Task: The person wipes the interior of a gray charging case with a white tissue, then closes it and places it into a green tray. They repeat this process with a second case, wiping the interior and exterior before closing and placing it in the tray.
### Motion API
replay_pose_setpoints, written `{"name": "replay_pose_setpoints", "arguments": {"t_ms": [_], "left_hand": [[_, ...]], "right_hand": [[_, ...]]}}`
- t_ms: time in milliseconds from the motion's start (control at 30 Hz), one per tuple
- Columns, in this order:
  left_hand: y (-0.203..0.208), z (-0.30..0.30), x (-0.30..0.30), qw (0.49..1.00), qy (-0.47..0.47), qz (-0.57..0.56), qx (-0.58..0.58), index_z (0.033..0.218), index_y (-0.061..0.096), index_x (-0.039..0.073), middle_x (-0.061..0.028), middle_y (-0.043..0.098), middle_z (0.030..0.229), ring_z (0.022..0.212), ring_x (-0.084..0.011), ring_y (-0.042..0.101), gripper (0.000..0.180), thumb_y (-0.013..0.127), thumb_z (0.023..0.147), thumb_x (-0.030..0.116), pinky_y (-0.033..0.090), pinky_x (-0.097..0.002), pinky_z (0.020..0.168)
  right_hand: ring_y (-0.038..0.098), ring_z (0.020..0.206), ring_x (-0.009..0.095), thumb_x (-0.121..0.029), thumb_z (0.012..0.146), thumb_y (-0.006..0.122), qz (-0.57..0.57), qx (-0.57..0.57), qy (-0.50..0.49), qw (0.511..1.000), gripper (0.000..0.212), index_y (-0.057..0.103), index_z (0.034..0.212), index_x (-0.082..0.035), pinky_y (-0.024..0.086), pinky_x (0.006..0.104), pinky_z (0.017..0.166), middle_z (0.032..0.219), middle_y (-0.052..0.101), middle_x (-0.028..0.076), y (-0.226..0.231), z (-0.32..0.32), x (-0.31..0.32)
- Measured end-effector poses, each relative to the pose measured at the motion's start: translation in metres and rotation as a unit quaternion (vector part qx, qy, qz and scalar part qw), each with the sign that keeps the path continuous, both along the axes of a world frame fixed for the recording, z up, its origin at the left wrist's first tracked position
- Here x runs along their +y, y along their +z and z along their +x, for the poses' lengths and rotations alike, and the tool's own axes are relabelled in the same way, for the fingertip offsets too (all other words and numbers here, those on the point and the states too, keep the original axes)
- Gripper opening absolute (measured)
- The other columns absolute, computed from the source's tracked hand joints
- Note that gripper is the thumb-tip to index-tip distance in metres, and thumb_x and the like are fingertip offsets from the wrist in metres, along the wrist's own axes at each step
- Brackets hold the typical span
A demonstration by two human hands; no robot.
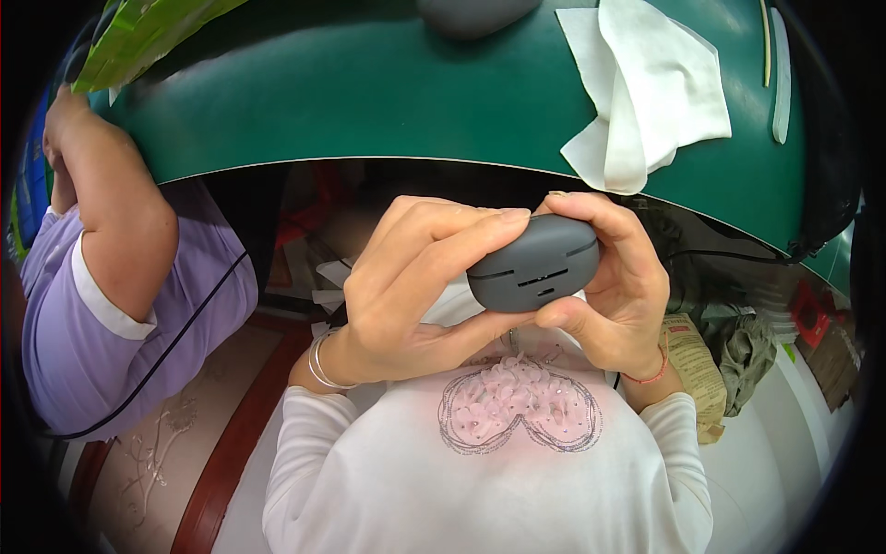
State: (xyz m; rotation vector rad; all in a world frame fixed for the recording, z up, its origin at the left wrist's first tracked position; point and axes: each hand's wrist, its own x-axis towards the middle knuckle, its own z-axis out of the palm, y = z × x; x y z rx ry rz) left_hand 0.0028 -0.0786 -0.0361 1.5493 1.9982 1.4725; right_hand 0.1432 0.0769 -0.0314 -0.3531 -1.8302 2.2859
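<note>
Between my two hands, in front of my chest, is a dark grey rounded plastic device (535,263) with narrow slots and a small port on the face turned up to me. My left hand (406,282) grips its left side, fingers along the top edge and thumb below. My right hand (623,282) closes round the right side, its thumb at the lower edge. The device's far side is hidden. A folded white cloth (660,88) lies on the green table (369,102), beyond my right hand.
Another dark rounded object (475,14) sits at the table's far edge. A green package (148,37) is at the far left, near a person in a purple top (212,240). Two thin sticks (781,83) lie at the right. Bags (697,369) stand below, right of me.
</note>
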Motion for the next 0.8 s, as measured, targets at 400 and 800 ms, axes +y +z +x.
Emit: {"name": "replay_pose_setpoints", "arguments": {"t_ms": [400,800], "left_hand": [[-0.015,0.003,-0.009,0.999,-0.028,0.013,-0.038,0.113,0.064,-0.005,-0.0186,0.067,0.107,0.093,-0.0279,0.065,0.061,0.088,0.062,0.017,0.053,-0.0347,0.078],[-0.012,0.002,-0.004,0.994,-0.025,0.022,-0.103,0.112,0.064,-0.005,-0.0191,0.067,0.105,0.093,-0.0282,0.066,0.061,0.090,0.059,0.014,0.054,-0.0341,0.078]], "right_hand": [[0.066,0.090,0.031,-0.035,0.062,0.090,0.279,0.087,-0.043,0.955,0.074,0.061,0.117,0.005,0.055,0.0346,0.077,0.103,0.067,0.018,0.000,-0.002,0.008],[0.066,0.090,0.031,-0.034,0.062,0.090,0.239,0.132,-0.037,0.961,0.076,0.059,0.119,0.005,0.055,0.0344,0.077,0.105,0.067,0.019,-0.015,-0.007,0.007]]}}
